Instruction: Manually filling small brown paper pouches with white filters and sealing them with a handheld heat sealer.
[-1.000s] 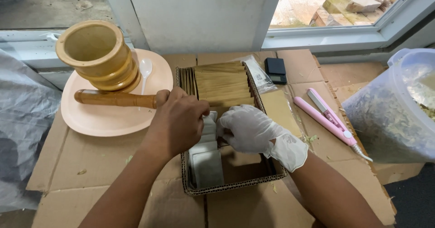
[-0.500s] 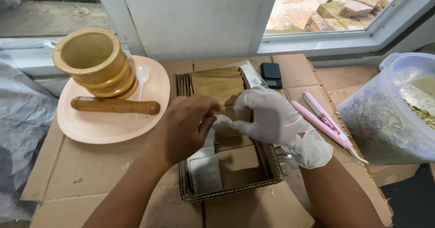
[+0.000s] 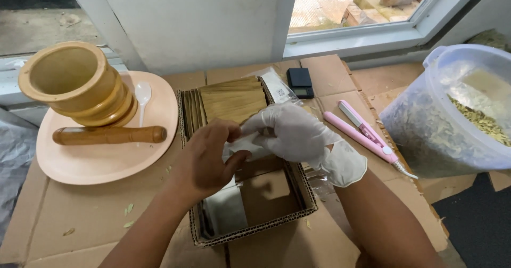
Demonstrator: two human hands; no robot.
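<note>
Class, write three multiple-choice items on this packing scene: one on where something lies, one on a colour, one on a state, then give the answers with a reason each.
1. Where does the wooden pestle lie?
A. in the box
B. on the peach plate
C. on the windowsill

2. What colour is the slim sealing tool?
A. pink
B. black
C. green

3. How is the right hand covered?
A. bare
B. in a white glove
C. in a cloth

Answers: 1 B, it rests on the plate beside the mortar. 2 A, its body is pink. 3 B, a white glove covers it, while the left hand is bare; both pinch a small white packet.
</note>
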